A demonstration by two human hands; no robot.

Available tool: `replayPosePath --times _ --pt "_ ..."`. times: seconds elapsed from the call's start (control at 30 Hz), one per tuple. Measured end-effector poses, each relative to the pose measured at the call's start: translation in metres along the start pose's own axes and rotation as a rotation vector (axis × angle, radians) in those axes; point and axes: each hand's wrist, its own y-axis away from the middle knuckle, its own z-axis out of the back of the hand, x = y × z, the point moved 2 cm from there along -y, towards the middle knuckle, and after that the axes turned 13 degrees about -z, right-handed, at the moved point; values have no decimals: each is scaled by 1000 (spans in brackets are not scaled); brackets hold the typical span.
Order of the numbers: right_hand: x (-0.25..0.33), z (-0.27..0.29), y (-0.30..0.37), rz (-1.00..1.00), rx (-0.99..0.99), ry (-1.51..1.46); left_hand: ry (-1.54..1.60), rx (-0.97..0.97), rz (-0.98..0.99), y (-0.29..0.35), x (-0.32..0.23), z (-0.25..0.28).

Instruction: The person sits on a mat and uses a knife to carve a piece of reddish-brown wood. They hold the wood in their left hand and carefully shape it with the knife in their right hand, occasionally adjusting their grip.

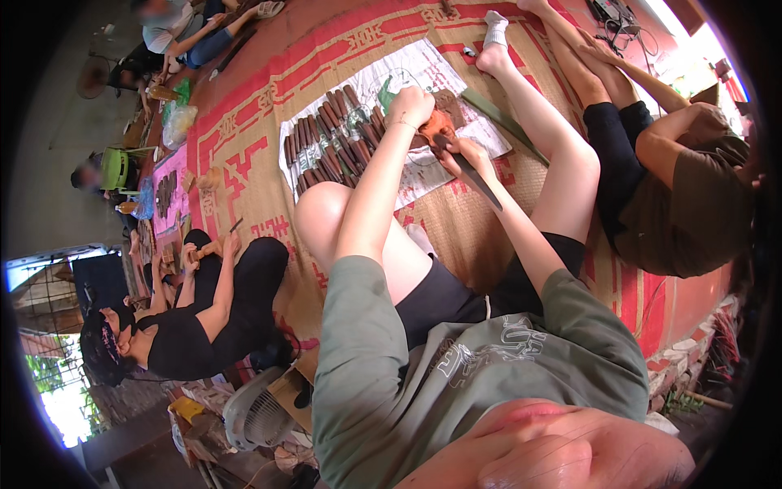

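Note:
My left hand (411, 107) is closed beside a bunched orange cloth (437, 126); what its fingers hold is hidden. With my right hand (469, 153) I grip a long, dark, flat blade-shaped piece (479, 183), which points back toward my body. The cloth lies between and under my two hands. To the left, rows of dark brown stick-like pieces (326, 134) lie side by side on a white printed sheet (425, 59). A small green piece (386, 94) shows just left of my left hand.
A patterned red and tan mat (244, 106) spreads under my legs. Along the sheet's right side lies a long green strip (505, 122). People sit close by on my left (195, 326) and right (684, 196). A fan (257, 416) stands at lower left.

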Motion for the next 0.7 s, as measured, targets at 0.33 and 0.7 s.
replayPosePath --times 0.33,0.7 --pt "-7 0 1 18 24 10 9 -31 -20 2 -3 1" --pt "-5 3 -1 -36 29 -13 41 3 -15 -3 -1 -4"
